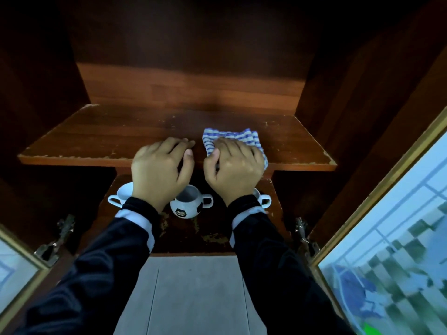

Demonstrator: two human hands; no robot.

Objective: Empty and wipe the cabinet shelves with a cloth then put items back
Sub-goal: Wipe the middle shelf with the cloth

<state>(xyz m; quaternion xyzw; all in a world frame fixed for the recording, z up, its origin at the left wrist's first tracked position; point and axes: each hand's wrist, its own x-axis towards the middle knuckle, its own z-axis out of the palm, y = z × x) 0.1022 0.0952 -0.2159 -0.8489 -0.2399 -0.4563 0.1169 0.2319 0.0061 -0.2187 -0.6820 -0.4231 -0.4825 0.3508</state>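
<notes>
Cabinet: dark wood, open in front of you.
Right door: glass-paned and swung wide.
Upper shelf: worn wood, chipped along its front edge.
Lower shelf: it carries the mugs.
Left grip: your fingers lie loose on the upper shelf's front edge and hold nothing.
Right grip: your fingers curl over the cloth and press it down.
Cloth: blue-and-white check, bunched on the upper shelf just right of its middle.
Football mug: it stands upright between your wrists.
White mugs: one on either side, each partly hidden by a wrist.
</notes>
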